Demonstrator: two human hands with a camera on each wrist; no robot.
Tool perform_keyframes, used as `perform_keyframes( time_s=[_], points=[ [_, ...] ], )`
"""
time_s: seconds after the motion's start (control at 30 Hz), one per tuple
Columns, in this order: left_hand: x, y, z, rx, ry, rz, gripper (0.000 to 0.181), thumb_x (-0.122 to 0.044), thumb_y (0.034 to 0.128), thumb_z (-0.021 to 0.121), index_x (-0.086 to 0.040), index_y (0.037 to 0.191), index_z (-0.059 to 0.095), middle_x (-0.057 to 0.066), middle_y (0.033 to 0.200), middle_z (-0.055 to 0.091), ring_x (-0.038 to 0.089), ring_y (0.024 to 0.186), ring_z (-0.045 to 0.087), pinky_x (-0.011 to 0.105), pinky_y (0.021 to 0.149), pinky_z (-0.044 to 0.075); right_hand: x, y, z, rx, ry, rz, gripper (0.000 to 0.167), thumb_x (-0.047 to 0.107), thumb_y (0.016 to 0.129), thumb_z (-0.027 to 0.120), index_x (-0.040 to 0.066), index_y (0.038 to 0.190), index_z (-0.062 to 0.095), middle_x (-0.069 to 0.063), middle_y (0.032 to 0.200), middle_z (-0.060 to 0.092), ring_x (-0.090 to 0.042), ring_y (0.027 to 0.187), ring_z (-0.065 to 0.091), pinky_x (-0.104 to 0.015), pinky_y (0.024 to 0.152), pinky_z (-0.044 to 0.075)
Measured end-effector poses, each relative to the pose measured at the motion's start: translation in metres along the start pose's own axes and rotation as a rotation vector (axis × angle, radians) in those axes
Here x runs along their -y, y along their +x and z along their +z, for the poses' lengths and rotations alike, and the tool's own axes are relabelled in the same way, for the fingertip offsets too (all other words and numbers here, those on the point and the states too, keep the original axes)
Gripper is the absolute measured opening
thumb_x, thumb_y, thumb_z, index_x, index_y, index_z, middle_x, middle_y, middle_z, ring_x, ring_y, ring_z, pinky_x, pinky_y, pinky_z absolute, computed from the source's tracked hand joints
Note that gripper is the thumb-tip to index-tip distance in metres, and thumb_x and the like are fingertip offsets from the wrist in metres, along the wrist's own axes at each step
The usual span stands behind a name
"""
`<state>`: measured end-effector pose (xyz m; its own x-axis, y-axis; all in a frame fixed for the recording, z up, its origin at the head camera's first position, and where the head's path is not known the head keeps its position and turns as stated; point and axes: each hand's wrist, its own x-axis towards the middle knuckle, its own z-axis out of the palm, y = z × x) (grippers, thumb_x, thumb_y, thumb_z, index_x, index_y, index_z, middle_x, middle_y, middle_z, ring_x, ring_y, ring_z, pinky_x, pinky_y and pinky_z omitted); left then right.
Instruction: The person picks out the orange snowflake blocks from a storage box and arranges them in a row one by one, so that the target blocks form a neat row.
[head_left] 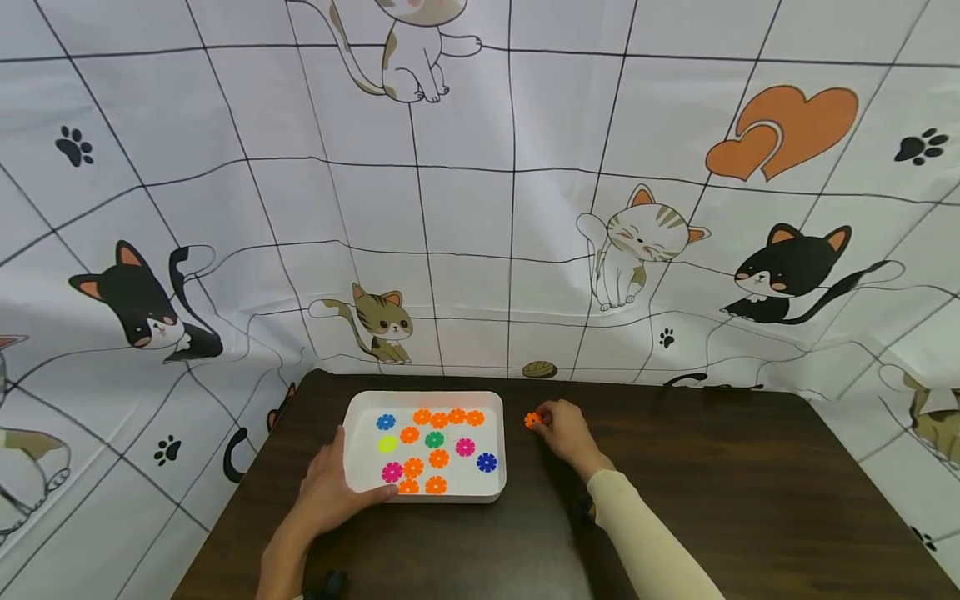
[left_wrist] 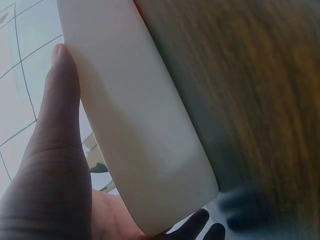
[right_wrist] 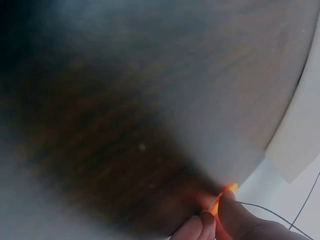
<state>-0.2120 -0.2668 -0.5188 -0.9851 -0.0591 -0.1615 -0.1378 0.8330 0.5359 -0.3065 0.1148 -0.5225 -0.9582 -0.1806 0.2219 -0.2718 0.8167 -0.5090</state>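
A: Progress?
B: With L hand (head_left: 326, 487), clamping white tray (head_left: 463, 482) by nr-left corner; seeing approx. 15 flower discs (head_left: 434, 439) lying inside.
A: Done vs. left?
B: Pinching one orange disc (head_left: 532, 420) w/ R hand (head_left: 567, 432), just R of tray. Prob. running midway; not telling if filling or emptying.

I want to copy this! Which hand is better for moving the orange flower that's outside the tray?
Probably the right hand: it pinches that orange flower, right of the white tray. The left hand grips the tray's left side, so it seems better for steadying.
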Motion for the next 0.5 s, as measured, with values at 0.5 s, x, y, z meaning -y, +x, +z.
perform_keyframes(
  time_s=[0.5],
  points=[
    [-0.0003, -0.0010, -0.0005, 0.002, -0.017, -0.004, 0.150, -0.077, 0.0648, 0.079, 0.000, 0.162, -0.005, 0.032, 0.164, 0.018, 0.054, 0.144, 0.024, 0.078, 0.115, 0.026, -0.0005, -0.0018, 0.0028, -0.032, -0.017, -0.040, 0.023, 0.007, 0.092, 0.073, -0.006, 0.110, 0.073, -0.014, 0.086, 0.068, -0.022, 0.079, 0.061, -0.040, 0.072, 0.055]
  ],
)
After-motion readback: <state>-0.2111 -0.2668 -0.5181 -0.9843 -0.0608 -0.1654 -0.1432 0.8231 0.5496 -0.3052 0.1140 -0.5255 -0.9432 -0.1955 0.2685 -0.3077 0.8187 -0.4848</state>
